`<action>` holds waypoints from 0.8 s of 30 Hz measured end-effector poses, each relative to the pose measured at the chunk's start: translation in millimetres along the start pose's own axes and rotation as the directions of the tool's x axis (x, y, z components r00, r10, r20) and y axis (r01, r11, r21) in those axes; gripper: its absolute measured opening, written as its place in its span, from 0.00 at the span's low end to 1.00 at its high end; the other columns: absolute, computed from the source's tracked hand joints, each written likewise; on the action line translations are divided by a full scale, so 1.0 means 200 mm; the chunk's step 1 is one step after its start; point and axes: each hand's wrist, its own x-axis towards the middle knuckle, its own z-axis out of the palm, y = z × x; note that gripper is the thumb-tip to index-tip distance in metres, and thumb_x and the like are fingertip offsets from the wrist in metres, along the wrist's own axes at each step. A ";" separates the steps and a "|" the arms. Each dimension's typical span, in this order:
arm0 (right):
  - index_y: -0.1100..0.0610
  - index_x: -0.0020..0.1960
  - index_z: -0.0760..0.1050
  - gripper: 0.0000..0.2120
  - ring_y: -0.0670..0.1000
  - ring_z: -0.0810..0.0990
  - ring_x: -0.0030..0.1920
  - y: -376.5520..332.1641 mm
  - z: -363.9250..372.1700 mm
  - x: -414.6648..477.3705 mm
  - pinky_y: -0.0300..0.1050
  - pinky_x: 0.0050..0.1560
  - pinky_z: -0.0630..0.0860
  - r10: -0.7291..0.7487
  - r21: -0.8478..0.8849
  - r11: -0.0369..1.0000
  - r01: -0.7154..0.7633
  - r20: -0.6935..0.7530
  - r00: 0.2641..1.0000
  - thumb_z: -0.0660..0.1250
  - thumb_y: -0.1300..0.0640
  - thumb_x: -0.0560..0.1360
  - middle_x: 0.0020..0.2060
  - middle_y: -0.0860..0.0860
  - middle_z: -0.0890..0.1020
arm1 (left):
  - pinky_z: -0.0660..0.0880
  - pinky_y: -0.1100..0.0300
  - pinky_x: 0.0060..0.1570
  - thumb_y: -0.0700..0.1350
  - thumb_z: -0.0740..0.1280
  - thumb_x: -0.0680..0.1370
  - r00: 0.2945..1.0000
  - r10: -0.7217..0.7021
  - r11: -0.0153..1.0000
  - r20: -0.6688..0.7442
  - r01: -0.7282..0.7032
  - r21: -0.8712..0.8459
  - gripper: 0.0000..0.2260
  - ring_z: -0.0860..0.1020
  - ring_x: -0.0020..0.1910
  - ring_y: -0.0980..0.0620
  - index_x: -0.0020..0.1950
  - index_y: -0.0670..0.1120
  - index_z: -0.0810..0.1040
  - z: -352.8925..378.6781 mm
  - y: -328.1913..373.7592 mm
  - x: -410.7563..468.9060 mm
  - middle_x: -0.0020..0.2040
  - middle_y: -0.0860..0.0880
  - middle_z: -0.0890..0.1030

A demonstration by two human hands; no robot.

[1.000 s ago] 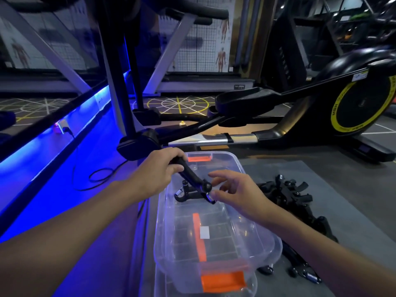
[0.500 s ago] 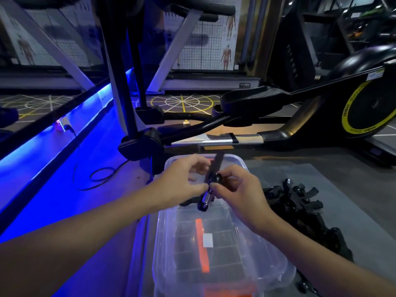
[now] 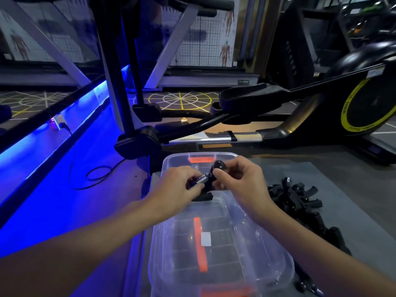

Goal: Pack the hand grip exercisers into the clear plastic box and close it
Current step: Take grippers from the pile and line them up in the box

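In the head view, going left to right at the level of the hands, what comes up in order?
Black cable loop on the floor → left hand → hand grip exerciser held over the clear plastic box → right hand → pile of black exercisers on the mat.

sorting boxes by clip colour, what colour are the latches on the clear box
Orange, on the clear plastic box; far-end latch shows best in the head view.
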 end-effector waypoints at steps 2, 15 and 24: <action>0.62 0.48 0.78 0.04 0.48 0.79 0.30 0.00 -0.02 0.01 0.36 0.31 0.76 -0.013 -0.078 0.997 0.011 -0.027 1.000 0.71 0.63 0.74 0.34 0.60 0.79 | 0.78 0.45 0.44 0.44 0.69 0.78 1.000 -0.011 0.999 -0.027 0.010 -0.038 0.03 0.81 0.39 0.49 0.47 0.51 0.82 -0.02 0.00 -0.01 0.39 0.50 0.83; 0.49 0.53 0.72 0.11 0.47 0.81 0.34 0.06 -0.04 -0.06 0.38 0.34 0.75 0.055 -0.154 0.985 -0.081 -0.167 0.984 0.71 0.58 0.75 0.37 0.52 0.83 | 0.80 0.44 0.48 0.39 0.70 0.77 0.981 -0.129 0.982 -0.143 0.107 -0.153 0.11 0.83 0.40 0.49 0.42 0.55 0.81 -0.09 -0.05 -0.07 0.38 0.49 0.83; 0.62 0.50 0.72 0.06 0.57 0.83 0.36 0.17 0.02 0.02 0.49 0.38 0.83 0.272 0.154 0.956 -0.248 -0.161 0.949 0.69 0.63 0.76 0.37 0.62 0.82 | 0.81 0.47 0.49 0.40 0.70 0.77 0.985 -0.152 0.980 -0.077 0.141 -0.138 0.14 0.82 0.43 0.53 0.44 0.62 0.80 -0.07 -0.20 -0.05 0.39 0.59 0.82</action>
